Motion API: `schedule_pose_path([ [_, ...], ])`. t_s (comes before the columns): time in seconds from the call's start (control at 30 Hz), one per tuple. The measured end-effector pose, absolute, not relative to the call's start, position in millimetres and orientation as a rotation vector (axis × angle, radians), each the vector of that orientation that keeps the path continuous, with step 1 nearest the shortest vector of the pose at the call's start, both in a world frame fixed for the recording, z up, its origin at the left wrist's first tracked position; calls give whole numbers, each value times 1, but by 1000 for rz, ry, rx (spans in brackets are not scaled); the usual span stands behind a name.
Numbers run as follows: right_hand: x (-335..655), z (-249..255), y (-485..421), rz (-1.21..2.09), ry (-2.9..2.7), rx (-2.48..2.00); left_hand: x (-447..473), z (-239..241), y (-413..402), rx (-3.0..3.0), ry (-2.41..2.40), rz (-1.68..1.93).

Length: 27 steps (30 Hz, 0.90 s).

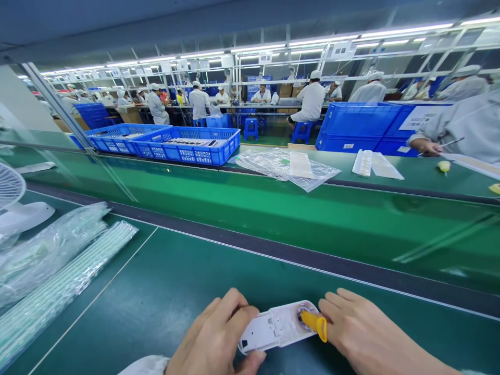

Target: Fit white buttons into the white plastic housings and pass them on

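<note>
A long white plastic housing (267, 330) is held slightly tilted, low above the green bench, with its inner side facing up. My left hand (219, 336) is closed on its left end, thumb below and fingers at the upper edge. At the right end, my right hand (351, 325) has its fingers curled against the housing's edge. A yellow-orange sleeve with a flared rim, apparently a finger cot (314, 323) on a digit of this hand, presses into the round recess (302, 315). What sits in that recess is mostly hidden.
Plastic-wrapped pale green strips (74, 281) lie at the left by a white fan (23, 208). Beyond the green divider (242, 203) stand blue crates (187, 146) with parts, and a clear bag (269, 161). A co-worker's hand (429, 147) holds a pen-like tool at the far right.
</note>
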State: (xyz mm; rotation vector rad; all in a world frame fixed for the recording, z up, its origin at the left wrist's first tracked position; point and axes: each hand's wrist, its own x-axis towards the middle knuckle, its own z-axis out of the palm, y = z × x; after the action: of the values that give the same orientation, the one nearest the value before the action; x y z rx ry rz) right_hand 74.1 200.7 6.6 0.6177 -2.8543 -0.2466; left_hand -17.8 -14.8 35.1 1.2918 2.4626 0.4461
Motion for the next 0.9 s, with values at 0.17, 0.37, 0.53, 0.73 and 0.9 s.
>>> schedule_pose_path([
  [0.17, 76, 4, 209, -136, -2904, 581, -18, 34, -15, 1270, 2447, 478],
  [0.37, 78, 16, 212, 20, -2943, 545, -19, 35, -15, 1219, 2390, 491],
  [0.53, 76, 32, 215, 174, -2944, 470, -19, 32, -21, 1371, 2434, 598],
  [0.73, 75, 29, 218, 314, -2877, 346, -22, 28, -26, 1395, 2465, 561],
  [0.9, 74, 17, 220, 437, -2860, 256, -22, 25, -29, 1435, 2465, 582],
])
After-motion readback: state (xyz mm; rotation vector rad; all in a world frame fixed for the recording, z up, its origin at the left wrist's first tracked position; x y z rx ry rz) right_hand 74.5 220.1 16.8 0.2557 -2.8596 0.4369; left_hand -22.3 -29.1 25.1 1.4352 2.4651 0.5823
